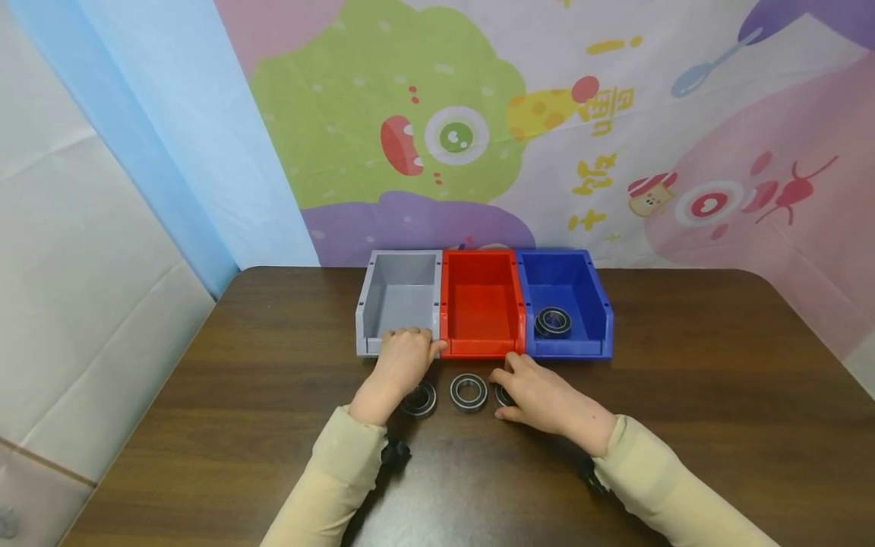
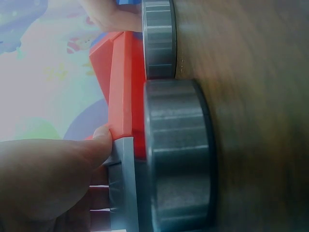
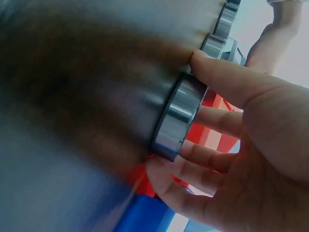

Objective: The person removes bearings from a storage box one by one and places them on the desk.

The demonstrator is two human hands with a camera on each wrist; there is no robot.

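Three round metal rings sit in a row on the table, just in front of three joined bins: a left ring (image 1: 432, 401), a middle ring (image 1: 483, 393) and a right ring (image 3: 179, 118). Each is thick and silver on its outer wall, with a dark band on its flat face around a central hole. At least one more ring (image 1: 565, 325) lies in the blue bin (image 1: 582, 304), near its front; whether another is under it cannot be told. The right hand (image 1: 543, 391) holds the right ring, thumb on one side and bent fingers on the other, spread about as wide as the ring, which lies flat on the table. The left hand (image 1: 405, 361) holds the front edge of the gray bin (image 1: 410, 300), fingers bent over it and thumb at the join with the red bin (image 1: 481, 304). Two pale sleeves (image 1: 328, 463) reach in over the dark brown wooden table (image 1: 239, 380). Behind hangs a cartoon-printed cloth (image 1: 328, 129) with one green and one pink one-eyed figure.
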